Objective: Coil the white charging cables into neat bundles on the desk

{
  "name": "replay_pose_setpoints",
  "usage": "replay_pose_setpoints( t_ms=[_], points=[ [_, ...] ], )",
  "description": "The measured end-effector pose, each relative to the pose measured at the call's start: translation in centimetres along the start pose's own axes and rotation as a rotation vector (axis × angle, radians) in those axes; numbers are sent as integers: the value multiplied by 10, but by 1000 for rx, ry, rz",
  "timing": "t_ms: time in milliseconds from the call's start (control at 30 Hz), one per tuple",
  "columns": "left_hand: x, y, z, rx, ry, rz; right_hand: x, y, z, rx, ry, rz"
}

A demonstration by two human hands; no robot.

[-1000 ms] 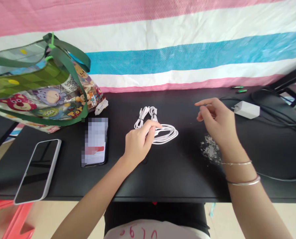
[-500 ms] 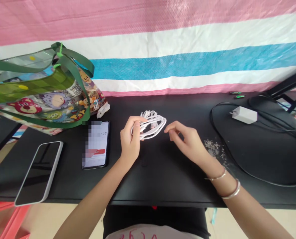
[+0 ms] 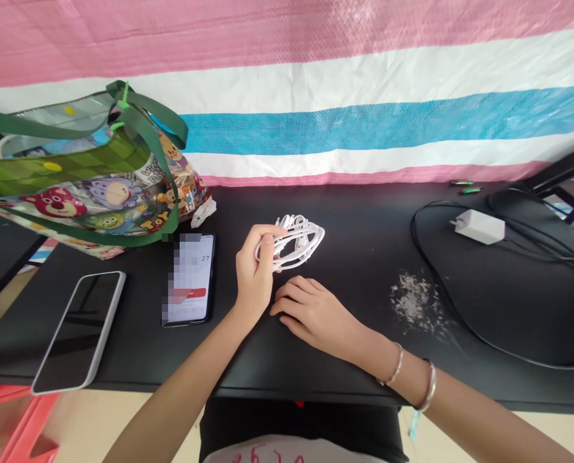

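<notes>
My left hand (image 3: 256, 273) pinches one end of a coiled white charging cable (image 3: 310, 247) between thumb and fingers, holding it just over the black table. The loops stick out to the right of the hand, with a connector inside them. Palm down, my right hand (image 3: 310, 315) rests low over the table, just below the coil and apart from it. Its fingers are loosely bent and spread, pointing left toward my left wrist. What lies under its fingertips is hidden.
Left of my hands lie a lit phone (image 3: 190, 280) and a white-edged dark device (image 3: 79, 331). A clear cartoon bag (image 3: 108, 193) stands behind them. To the right are pale crumbs (image 3: 416, 302), a white power adapter (image 3: 479, 226) with black cables (image 3: 455, 315), and two small green-and-black batteries (image 3: 470, 191).
My right hand has moved left and down, from beside the coil to below it, and turned palm down. It now covers a small dark thing on the table. The left hand keeps its grip.
</notes>
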State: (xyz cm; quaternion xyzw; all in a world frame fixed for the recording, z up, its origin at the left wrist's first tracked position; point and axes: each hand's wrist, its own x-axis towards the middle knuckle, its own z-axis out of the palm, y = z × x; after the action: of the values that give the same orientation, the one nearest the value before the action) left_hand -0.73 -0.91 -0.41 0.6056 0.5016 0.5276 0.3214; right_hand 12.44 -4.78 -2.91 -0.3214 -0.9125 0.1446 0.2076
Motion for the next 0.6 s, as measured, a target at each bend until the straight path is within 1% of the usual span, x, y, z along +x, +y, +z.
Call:
replay_pose_setpoints(
  t_ms=[133,233,400,600],
  points=[
    [0,0,0,-14,-10,-12,0,0,3,-62,35,18],
    [1,-1,1,-42,-5,-7,-1,3,3,-40,62,13],
    [2,-1,3,-64,-10,-24,-1,13,-4,143,105,76],
    [0,0,3,-53,-66,-44,-2,23,-18,388,196,250]
  ],
)
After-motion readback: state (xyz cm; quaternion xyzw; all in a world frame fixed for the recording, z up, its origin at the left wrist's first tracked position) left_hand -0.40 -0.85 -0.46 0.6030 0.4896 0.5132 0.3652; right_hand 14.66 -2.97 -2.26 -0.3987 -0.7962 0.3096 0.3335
